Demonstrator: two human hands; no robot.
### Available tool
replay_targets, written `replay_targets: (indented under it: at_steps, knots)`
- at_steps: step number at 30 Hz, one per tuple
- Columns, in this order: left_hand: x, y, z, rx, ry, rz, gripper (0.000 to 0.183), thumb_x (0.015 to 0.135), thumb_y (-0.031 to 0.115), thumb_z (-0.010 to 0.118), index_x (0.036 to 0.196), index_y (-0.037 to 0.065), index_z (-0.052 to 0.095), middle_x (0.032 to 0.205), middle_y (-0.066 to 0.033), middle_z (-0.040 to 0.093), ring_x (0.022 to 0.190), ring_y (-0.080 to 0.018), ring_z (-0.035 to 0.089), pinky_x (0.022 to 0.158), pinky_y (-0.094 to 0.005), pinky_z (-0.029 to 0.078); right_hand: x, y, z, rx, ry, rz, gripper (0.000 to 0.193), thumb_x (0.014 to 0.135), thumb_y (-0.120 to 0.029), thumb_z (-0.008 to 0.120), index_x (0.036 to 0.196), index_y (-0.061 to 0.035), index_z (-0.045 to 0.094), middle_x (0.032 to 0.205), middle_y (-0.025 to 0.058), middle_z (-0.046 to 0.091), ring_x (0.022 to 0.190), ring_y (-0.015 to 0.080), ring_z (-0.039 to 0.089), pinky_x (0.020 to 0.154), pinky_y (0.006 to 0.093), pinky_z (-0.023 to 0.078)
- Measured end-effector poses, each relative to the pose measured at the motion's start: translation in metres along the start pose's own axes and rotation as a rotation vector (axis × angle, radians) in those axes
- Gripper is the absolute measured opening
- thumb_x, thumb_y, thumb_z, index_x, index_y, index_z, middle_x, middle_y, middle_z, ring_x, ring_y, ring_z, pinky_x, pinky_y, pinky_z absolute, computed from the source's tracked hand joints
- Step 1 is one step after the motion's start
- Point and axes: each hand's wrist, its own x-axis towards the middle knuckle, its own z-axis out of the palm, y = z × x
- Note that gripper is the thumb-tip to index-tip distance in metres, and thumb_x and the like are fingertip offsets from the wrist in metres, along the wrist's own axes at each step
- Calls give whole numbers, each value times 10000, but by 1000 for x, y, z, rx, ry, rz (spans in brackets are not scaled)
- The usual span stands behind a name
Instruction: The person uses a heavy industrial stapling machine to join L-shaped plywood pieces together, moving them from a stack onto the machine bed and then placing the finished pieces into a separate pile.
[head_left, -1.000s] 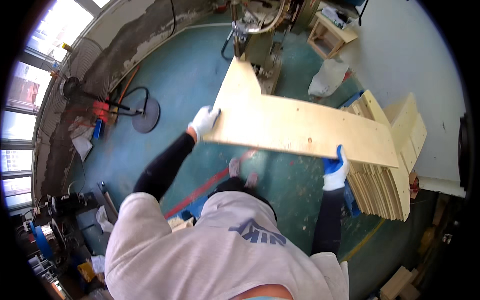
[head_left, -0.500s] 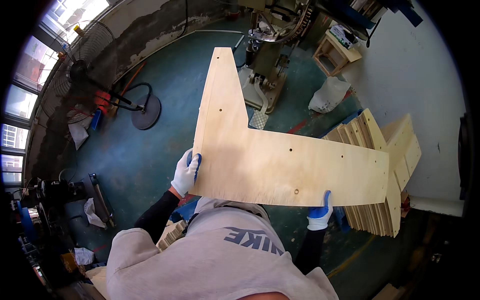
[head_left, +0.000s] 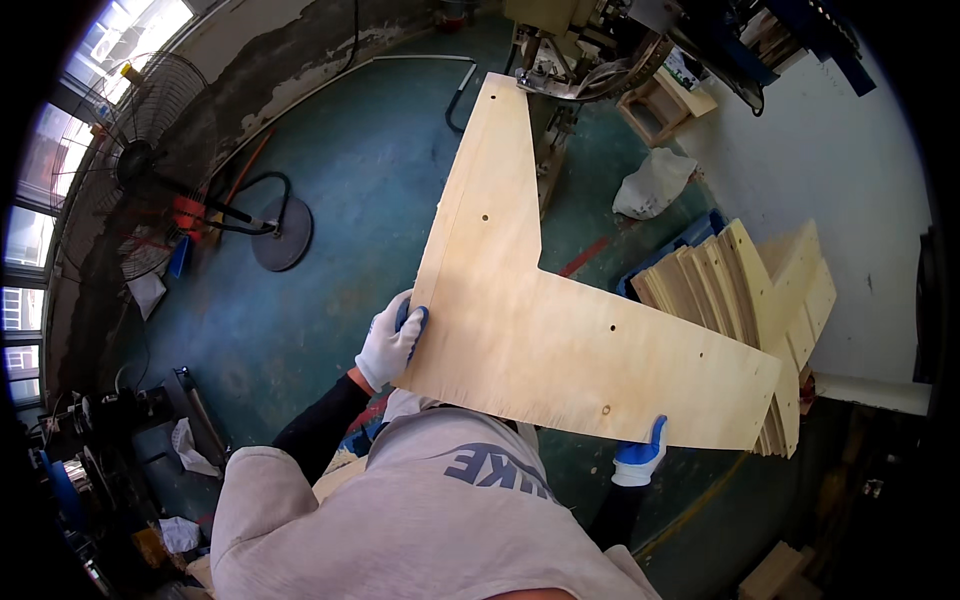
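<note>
A large L-shaped plywood panel [head_left: 560, 320] with several small drilled holes spans the space in front of me. My left hand [head_left: 392, 342], in a white glove with blue palm coating, grips its left edge near the lower corner. My right hand [head_left: 640, 452], gloved the same way, holds the lower edge toward the right end, with the thumb on top and the other fingers hidden underneath. The panel's narrow arm points away from me, its tip overlapping the lower part of a machine [head_left: 560, 60]. Its right end overlaps a stack of similar panels [head_left: 700, 285].
A pedestal fan [head_left: 135, 160] on a round base [head_left: 282, 235] stands at left. A white sack [head_left: 655, 183] and a small wooden stool [head_left: 655, 105] are by the white wall [head_left: 850, 190]. Dark equipment [head_left: 75, 480] sits at lower left, wood pieces [head_left: 775, 572] at lower right.
The panel has turned clockwise, its right end dropping lower and its narrow tip shifting right and farther toward the machine. Both hands keep their hold. The view has shifted slightly.
</note>
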Motion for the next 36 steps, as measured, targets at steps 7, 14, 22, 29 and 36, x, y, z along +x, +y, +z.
replay_targets:
  at_steps: [7,14,22,29,36]
  knots:
    - [44,44,2,228,-159,-31,589,997,206,548,1491,-27,327,1230,-280,627,1158,-359,628,989,-380,473,2,2,-2,-12,21,-21,515,1060,-360,483,1430,-1,478,1451,155,530,1320,299,518,1136,449,400]
    - [140,69,12,664,-189,156,626,991,242,542,1520,-13,325,1297,-267,600,1110,-388,630,950,-389,489,5,-9,19,-58,-20,1,502,1055,-334,509,1425,3,470,1446,152,533,1307,290,531,1112,437,431]
    - [177,77,27,662,-157,138,594,1030,327,503,1533,53,348,1033,-251,684,837,-357,677,821,-417,511,4,-14,25,-118,-4,1,501,1066,-321,487,1402,51,475,1426,166,550,1301,270,538,1117,399,426]
    - [173,84,28,658,-242,-119,592,1021,344,520,1537,102,358,1121,-263,665,996,-399,656,901,-432,492,11,-20,23,-115,10,36,495,1056,-326,509,1403,25,486,1428,162,547,1298,269,540,1110,413,438]
    - [163,56,31,556,-148,108,580,1028,302,519,1540,85,353,1100,-237,674,976,-329,663,901,-372,490,9,-18,20,-71,66,19,490,1076,-333,460,1399,35,488,1416,170,556,1280,274,559,1094,416,458]
